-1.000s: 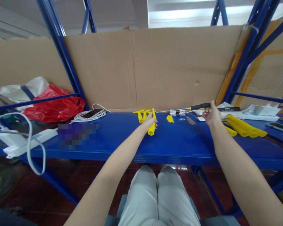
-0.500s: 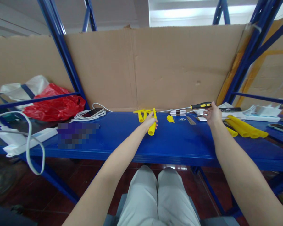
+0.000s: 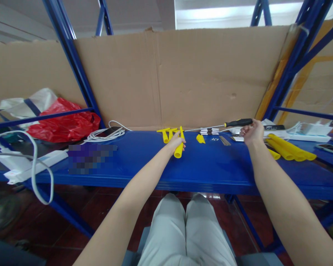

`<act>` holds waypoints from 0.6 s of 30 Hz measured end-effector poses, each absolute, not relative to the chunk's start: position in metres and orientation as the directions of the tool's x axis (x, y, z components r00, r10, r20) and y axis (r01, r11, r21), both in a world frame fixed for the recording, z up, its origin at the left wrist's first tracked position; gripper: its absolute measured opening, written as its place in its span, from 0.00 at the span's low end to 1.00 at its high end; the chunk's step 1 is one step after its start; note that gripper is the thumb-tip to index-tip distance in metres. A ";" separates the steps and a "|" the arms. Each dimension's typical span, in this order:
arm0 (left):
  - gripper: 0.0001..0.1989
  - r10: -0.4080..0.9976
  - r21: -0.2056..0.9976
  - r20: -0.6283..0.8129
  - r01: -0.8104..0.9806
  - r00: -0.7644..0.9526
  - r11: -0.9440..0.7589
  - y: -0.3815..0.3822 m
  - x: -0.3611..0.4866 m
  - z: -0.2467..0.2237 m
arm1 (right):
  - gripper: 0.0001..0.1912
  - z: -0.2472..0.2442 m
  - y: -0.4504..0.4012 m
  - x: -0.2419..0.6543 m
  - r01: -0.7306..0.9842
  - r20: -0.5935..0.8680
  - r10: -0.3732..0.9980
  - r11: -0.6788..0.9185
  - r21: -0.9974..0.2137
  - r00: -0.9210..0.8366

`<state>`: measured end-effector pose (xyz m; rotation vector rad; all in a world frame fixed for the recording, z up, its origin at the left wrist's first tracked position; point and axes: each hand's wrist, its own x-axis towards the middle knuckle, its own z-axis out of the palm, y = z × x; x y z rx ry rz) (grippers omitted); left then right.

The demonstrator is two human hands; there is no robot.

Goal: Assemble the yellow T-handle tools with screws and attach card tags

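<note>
My left hand is wrapped round a yellow T-shaped plastic handle, its hollow round end towards me. At the right, my right hand holds the butt end of a screwdriver with a black and yellow grip. The long thin shaft points left and reaches the head of the held handle; whether the tip sits in a screw is too small to tell. Two more yellow T-shaped handles lie just left of my left hand. A small yellow plastic piece lies between my hands.
Behind it are stacked small white boxes, with tiny metal parts and flat metal strips nearby. Yellow tubes and a phone lie right. Left are coiled white cable, a red bag and a power strip.
My right hand has moved slightly right and up at the screwdriver's butt, baring more of the grip. My left hand and the yellow handle stay in place.
</note>
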<state>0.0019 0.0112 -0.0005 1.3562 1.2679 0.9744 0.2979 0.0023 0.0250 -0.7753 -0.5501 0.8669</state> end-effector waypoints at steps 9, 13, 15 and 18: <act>0.40 0.987 0.979 -0.060 0.200 0.150 0.029 0.012 0.000 -0.001 | 0.17 0.022 0.006 0.296 -0.316 0.139 0.759 0.421 -0.850 0.636; 0.40 0.987 0.979 -0.059 0.201 0.150 0.028 0.011 0.001 -0.001 | 0.18 0.021 0.009 0.300 -0.355 0.109 0.772 0.406 -0.842 0.626; 0.40 0.987 0.980 -0.061 0.197 0.150 0.031 0.011 0.001 -0.001 | 0.19 0.022 0.007 0.298 -0.378 0.096 0.780 0.403 -0.834 0.619; 0.40 0.987 0.982 -0.060 0.189 0.151 0.031 0.011 0.001 -0.001 | 0.20 0.022 0.004 0.294 -0.365 0.143 0.766 0.451 -0.815 0.627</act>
